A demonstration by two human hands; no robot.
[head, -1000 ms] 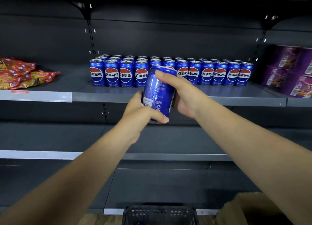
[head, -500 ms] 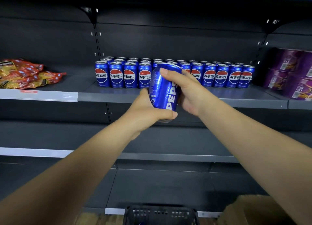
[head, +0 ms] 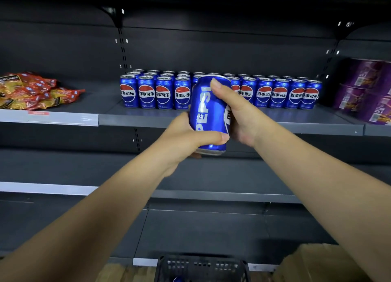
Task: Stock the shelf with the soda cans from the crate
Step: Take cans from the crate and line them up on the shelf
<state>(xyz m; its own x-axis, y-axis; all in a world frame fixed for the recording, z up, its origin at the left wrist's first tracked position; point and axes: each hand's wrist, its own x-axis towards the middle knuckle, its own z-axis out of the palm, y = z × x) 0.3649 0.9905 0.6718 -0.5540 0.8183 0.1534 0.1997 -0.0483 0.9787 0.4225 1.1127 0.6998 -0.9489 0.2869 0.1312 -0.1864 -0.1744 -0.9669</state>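
Observation:
I hold one blue soda can (head: 206,116) upright in front of the grey shelf (head: 137,118), with both hands on it. My left hand (head: 186,138) wraps its lower part from the left, thumb across the front. My right hand (head: 237,114) grips its right side, one finger over the top rim. Behind it, several rows of matching blue cans (head: 163,91) stand on the shelf, labels facing out. The black crate (head: 201,267) sits at the bottom edge, directly below my arms.
Red and yellow snack bags (head: 31,91) lie on the shelf at the left. Purple packs (head: 366,91) are stacked at the right. Two lower shelves (head: 190,176) run beneath. A cardboard box (head: 317,262) sits by the crate on the wooden floor.
The can has turned in my hands, so the vertical lettering now faces me instead of the back label. The view has shifted slightly.

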